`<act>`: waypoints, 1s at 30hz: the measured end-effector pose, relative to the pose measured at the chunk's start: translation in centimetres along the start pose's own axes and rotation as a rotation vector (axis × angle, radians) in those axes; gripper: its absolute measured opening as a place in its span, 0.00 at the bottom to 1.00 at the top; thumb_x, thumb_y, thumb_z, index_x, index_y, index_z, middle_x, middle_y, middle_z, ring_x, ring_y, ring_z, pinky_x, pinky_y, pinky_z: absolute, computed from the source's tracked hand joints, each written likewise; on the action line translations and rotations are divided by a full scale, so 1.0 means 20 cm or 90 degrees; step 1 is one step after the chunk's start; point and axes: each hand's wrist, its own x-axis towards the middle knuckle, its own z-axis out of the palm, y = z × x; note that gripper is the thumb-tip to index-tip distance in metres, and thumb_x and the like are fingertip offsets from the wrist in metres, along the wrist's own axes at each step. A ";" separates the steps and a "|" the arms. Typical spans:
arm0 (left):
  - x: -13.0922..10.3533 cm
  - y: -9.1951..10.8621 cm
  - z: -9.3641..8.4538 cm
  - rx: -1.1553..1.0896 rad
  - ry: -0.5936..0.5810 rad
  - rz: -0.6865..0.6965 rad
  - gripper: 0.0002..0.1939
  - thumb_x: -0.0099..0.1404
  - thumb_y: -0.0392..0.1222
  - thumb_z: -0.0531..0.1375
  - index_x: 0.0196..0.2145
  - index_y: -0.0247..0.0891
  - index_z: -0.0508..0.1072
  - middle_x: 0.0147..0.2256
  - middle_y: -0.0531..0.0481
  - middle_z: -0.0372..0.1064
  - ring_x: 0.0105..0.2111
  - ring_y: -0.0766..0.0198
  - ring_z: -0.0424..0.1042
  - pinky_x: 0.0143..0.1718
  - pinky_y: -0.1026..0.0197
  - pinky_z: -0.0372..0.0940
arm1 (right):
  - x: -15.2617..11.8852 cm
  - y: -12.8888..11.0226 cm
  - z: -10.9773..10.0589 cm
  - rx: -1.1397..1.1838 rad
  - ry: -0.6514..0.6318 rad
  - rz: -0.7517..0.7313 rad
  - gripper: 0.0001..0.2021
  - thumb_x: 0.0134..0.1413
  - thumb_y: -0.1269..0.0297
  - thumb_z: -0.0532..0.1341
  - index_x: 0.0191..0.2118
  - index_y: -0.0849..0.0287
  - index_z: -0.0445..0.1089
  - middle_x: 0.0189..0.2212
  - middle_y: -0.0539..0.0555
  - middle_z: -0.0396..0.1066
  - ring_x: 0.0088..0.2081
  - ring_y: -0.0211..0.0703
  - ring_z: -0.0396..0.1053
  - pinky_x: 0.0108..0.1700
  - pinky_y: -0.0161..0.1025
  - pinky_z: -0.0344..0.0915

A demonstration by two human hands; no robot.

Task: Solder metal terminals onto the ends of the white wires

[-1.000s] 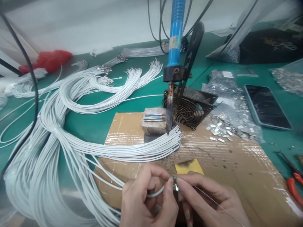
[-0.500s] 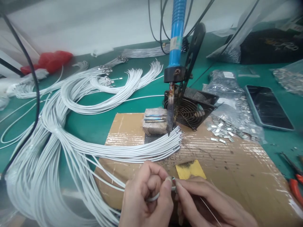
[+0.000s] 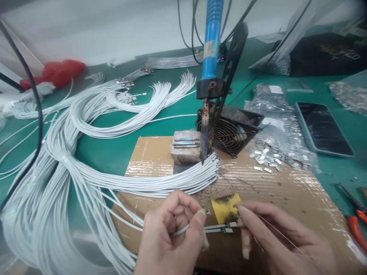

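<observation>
My left hand (image 3: 174, 233) pinches a white cable (image 3: 180, 231) between thumb and fingers, its stripped end with small coloured wires (image 3: 208, 212) poking past the thumb. Below that thumb, two more white cables with small metal plugs (image 3: 229, 227) stick out to the right; the fingers partly hide how they are held. To the right and apart from it, my right hand (image 3: 266, 233) is closed on a thin silvery solder wire (image 3: 279, 232) trailing back over the palm. Whether something else sits at its fingertips cannot be made out. Ahead, a blue-handled soldering iron (image 3: 210, 57) hangs tip-down over a cable bundle (image 3: 172, 182).
Cardboard (image 3: 275, 206) covers the front, bearing a yellow sponge (image 3: 226, 206) and a metal block (image 3: 185, 151). Behind the iron stands a fan (image 3: 232, 133). Loose metal plugs (image 3: 266, 156), a phone (image 3: 323, 128) and orange-handled pliers (image 3: 355, 229) lie right; a large cable bundle (image 3: 57, 198) fills the left.
My right hand has moved right, away from my left hand, with the solder wire. Two plugged cable ends now show below my left thumb. The view has shifted slightly.
</observation>
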 end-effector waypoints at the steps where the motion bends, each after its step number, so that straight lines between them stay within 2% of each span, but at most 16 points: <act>1: 0.00 0.00 0.00 0.014 -0.001 0.005 0.13 0.57 0.47 0.67 0.26 0.38 0.69 0.18 0.60 0.56 0.19 0.72 0.49 0.23 0.65 0.42 | 0.01 0.00 0.01 0.005 -0.019 0.007 0.06 0.54 0.58 0.74 0.31 0.54 0.85 0.15 0.51 0.73 0.16 0.40 0.73 0.21 0.27 0.73; 5: 0.01 -0.02 0.00 0.048 0.001 0.016 0.11 0.57 0.46 0.67 0.26 0.39 0.70 0.17 0.64 0.46 0.19 0.71 0.42 0.23 0.62 0.36 | 0.02 -0.04 0.07 -0.002 -0.040 0.030 0.08 0.56 0.58 0.73 0.29 0.54 0.84 0.16 0.50 0.74 0.18 0.38 0.73 0.22 0.25 0.72; 8: 0.01 -0.04 0.00 0.028 0.008 0.024 0.10 0.57 0.44 0.67 0.25 0.40 0.71 0.17 0.63 0.46 0.20 0.71 0.42 0.24 0.61 0.36 | 0.02 -0.07 0.11 -0.032 -0.059 0.007 0.08 0.55 0.59 0.73 0.26 0.53 0.82 0.17 0.49 0.71 0.18 0.36 0.71 0.21 0.25 0.69; 12: 0.01 -0.04 0.01 0.013 0.005 0.033 0.10 0.56 0.43 0.68 0.24 0.40 0.70 0.16 0.63 0.48 0.19 0.71 0.43 0.25 0.60 0.36 | 0.01 -0.07 0.13 -0.068 -0.069 -0.038 0.06 0.54 0.61 0.72 0.27 0.51 0.83 0.25 0.50 0.76 0.20 0.34 0.68 0.20 0.26 0.65; 17: 0.02 -0.03 0.01 0.000 0.009 0.025 0.09 0.55 0.41 0.68 0.23 0.39 0.70 0.16 0.63 0.46 0.20 0.72 0.42 0.25 0.61 0.35 | 0.00 -0.08 0.16 -0.047 -0.046 0.008 0.06 0.54 0.61 0.72 0.26 0.49 0.82 0.26 0.48 0.75 0.20 0.31 0.62 0.21 0.26 0.60; 20: 0.02 -0.03 0.02 -0.005 0.012 0.024 0.09 0.54 0.41 0.67 0.23 0.39 0.70 0.16 0.63 0.45 0.20 0.72 0.43 0.25 0.61 0.36 | 0.01 -0.08 0.16 -0.055 -0.060 -0.009 0.05 0.55 0.62 0.71 0.28 0.48 0.83 0.26 0.48 0.75 0.21 0.32 0.63 0.21 0.27 0.61; 22: 0.02 -0.03 0.02 -0.003 0.013 0.021 0.09 0.54 0.41 0.68 0.23 0.39 0.70 0.16 0.63 0.48 0.20 0.72 0.43 0.24 0.61 0.36 | 0.01 -0.08 0.15 -0.068 -0.079 -0.031 0.06 0.55 0.63 0.71 0.28 0.49 0.82 0.26 0.49 0.76 0.21 0.33 0.65 0.21 0.27 0.61; 26: 0.02 -0.02 0.02 -0.009 0.024 0.015 0.10 0.53 0.39 0.69 0.22 0.36 0.70 0.24 0.55 0.64 0.19 0.76 0.45 0.24 0.62 0.37 | 0.02 -0.08 0.14 -0.079 -0.073 -0.048 0.07 0.55 0.63 0.71 0.26 0.50 0.81 0.26 0.49 0.76 0.20 0.33 0.65 0.20 0.27 0.62; 30: 0.02 -0.01 0.02 -0.023 0.024 0.017 0.10 0.52 0.36 0.69 0.22 0.35 0.71 0.25 0.54 0.67 0.19 0.77 0.47 0.23 0.64 0.39 | 0.02 -0.09 0.13 -0.103 -0.102 -0.076 0.05 0.56 0.64 0.71 0.29 0.50 0.83 0.26 0.49 0.77 0.21 0.34 0.69 0.20 0.27 0.63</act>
